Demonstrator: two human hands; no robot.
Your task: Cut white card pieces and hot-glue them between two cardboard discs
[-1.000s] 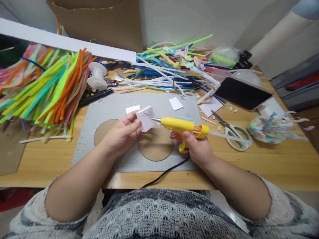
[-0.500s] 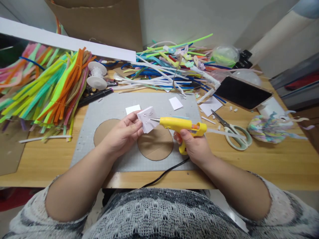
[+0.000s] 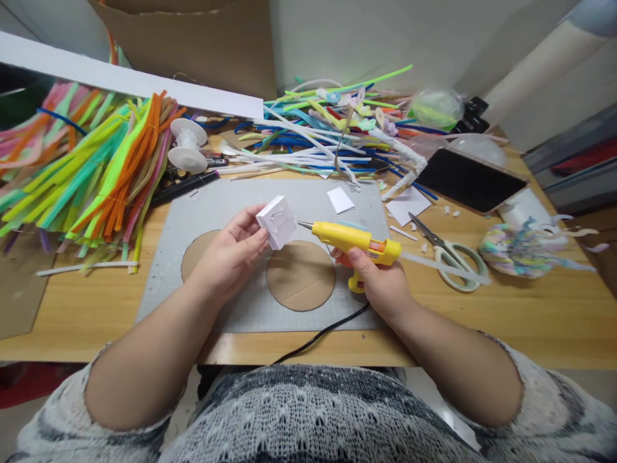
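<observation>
My left hand (image 3: 236,251) pinches a small stack of folded white paper (image 3: 278,222) by its left edge. Lines of glue show on the face of the stack turned to the right. In my right hand (image 3: 380,276) is a yellow hot glue gun (image 3: 354,239), its metal nozzle pointing left and ending just short of the paper. A clear glue stick (image 3: 443,267) juts out of the gun's back. Below the hands, two round cardboard discs (image 3: 301,283) lie on a grey cutting mat (image 3: 250,315); my left hand partly covers the left one.
Scissors (image 3: 453,254), a phone (image 3: 472,179) and a multicoloured fuzzy bundle (image 3: 523,249) lie at the right. Pipe cleaners (image 3: 308,151) heap up behind the mat, with more bundled (image 3: 96,173) at the left beside a spool (image 3: 187,145). A folded white paper (image 3: 340,200) rests on the mat. The gun's black cord (image 3: 322,332) runs to the table's front edge.
My left hand has moved slightly left with the paper stack and tilted it. The nozzle has come away from the paper, and a second glue line shows more clearly.
</observation>
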